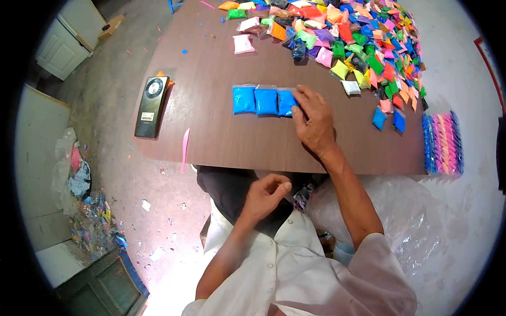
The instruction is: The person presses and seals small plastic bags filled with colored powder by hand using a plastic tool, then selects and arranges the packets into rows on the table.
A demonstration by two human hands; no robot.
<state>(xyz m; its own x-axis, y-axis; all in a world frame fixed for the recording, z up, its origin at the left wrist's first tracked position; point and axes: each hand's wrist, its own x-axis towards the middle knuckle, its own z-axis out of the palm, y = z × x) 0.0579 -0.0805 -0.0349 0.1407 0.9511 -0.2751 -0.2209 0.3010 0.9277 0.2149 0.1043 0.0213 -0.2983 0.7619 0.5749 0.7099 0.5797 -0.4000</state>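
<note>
Three small blue packets in clear plastic lie side by side in a row on the brown table: a left one [243,100], a middle one [266,101] and a right one [285,102]. My right hand [314,118] has its thumb and fingers on the right end of the right blue packet, covering part of it. Below the table edge, over my lap, my left hand [268,196] is closed with its fingers curled and its thumb against them. Nothing shows in it.
A large heap of coloured packets [363,42] covers the table's far right. Two blue packets [399,121] lie below it. Stacked packets in rows [443,143] stand at the right corner. A phone [153,107] and a pink plastic strip [185,150] lie on the left.
</note>
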